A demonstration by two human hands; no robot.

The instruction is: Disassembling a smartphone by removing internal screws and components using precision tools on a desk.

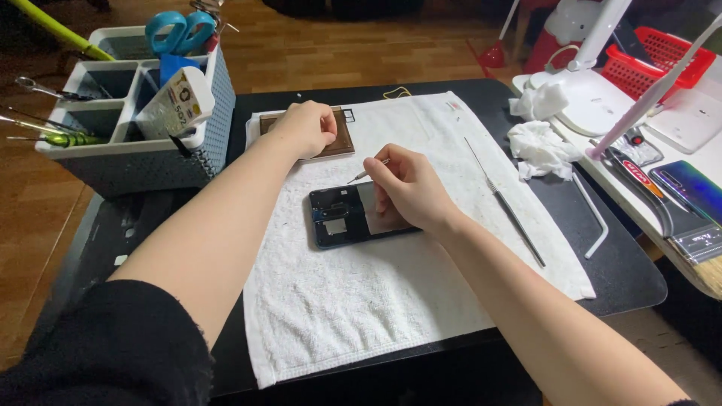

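An opened dark phone (338,216) lies on a white towel (391,301) with its inner parts showing. My right hand (410,188) rests on the phone's right half and holds a thin screwdriver (367,172), whose tip points left above the phone's top edge. My left hand (307,126) is closed, resting on a brown rectangular tray (344,140) at the towel's far edge; what its fingers hold is hidden.
A grey organiser (135,162) with scissors, tweezers and a tube stands at the left. Long tweezers (505,201) lie on the towel's right side. Crumpled tissue (540,146), a white lamp base (594,101), a brush (688,233) and a red basket (662,49) are at the right.
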